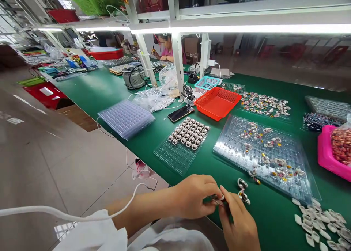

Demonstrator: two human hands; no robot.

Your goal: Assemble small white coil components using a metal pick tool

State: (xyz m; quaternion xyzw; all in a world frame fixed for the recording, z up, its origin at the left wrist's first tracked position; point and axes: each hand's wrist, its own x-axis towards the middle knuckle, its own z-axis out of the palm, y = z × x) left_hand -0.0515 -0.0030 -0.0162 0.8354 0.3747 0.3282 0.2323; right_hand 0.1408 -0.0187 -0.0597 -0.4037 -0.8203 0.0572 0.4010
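My left hand (196, 196) and my right hand (239, 219) meet at the near edge of the green table. Between their pinched fingertips is a small white part (221, 197), mostly covered by the fingers. Two small white assemblies with dark insides (242, 184) lie just beyond my right hand. A clear tray (175, 159) further off carries rows of round white pieces (189, 132). To the right, stacked clear trays (233, 145) hold scattered white pieces with yellow and red bits. Loose white oval shells (315, 221) are heaped at the near right.
A red basket (218, 102), a black phone (181, 113) and stacked clear trays (124, 117) stand further back. A pink bin (325, 152) of copper-coloured parts is at the right. White shelf posts (178, 68) rise from the table. A person (167, 52) sits across. A white cable (68, 217) crosses my left arm.
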